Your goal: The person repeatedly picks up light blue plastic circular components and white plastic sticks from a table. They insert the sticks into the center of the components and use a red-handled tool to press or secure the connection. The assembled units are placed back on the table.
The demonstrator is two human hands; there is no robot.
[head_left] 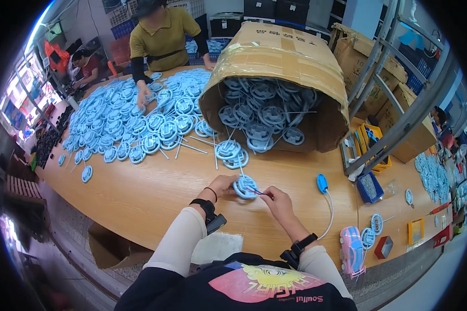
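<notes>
My left hand (pixel 223 185) is closed on the edge of a light blue round plastic part (pixel 245 185) with a thin pale stem pointing away from me. Thin dark and reddish wires (pixel 258 192) run from that part to my right hand (pixel 279 202), whose fingertips pinch them. Just beyond, two similar round parts (pixel 232 152) lie overlapping on the wooden table (pixel 192 181). Above them opens the mouth of a big cardboard box (pixel 275 54) on its side, filled with more such parts.
A wide heap of blue parts (pixel 124 119) covers the table's far left, where a co-worker (pixel 163 39) reaches in. Rightward are a blue oval device (pixel 322 182) with a white cable, a blue tray (pixel 367 193), a metal frame (pixel 399 124) and a pink-and-blue toy car (pixel 352 251).
</notes>
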